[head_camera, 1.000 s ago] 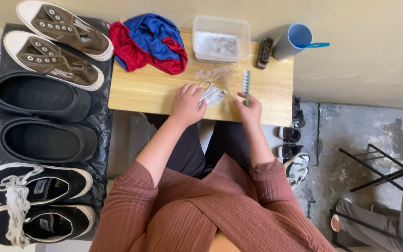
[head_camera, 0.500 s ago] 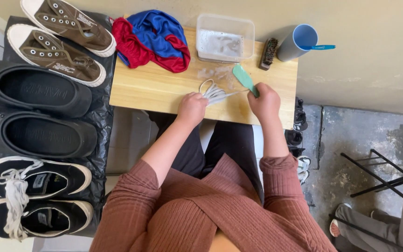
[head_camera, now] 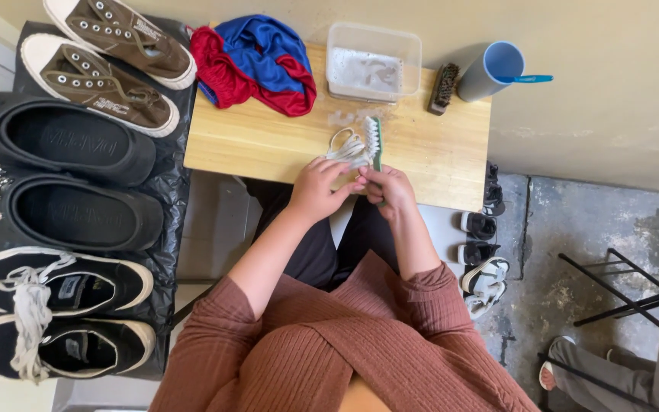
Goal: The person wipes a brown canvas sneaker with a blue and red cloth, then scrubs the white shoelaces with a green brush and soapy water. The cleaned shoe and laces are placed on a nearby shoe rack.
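Observation:
My left hand (head_camera: 319, 185) pins a bundle of white shoelaces (head_camera: 346, 148) against the small wooden table (head_camera: 268, 145). My right hand (head_camera: 389, 187) grips the handle of a green scrub brush (head_camera: 374, 140), whose white bristles lie against the laces. The two hands sit close together at the table's near edge. Just beyond them stands a clear plastic tub of soapy water (head_camera: 373, 65).
A red and blue cloth (head_camera: 257, 61), a dark brush (head_camera: 444, 86) and a blue cup with a toothbrush (head_camera: 491, 71) lie at the table's back. Brown sneakers (head_camera: 101, 80), black clogs (head_camera: 62, 141) and black sneakers (head_camera: 55, 286) line the left. Sandals (head_camera: 483, 275) and another person's foot (head_camera: 566, 366) are on the floor at right.
My right hand swung the brush from a raised tilt down onto the laces and moved left toward my left hand. My left hand stayed on the laces.

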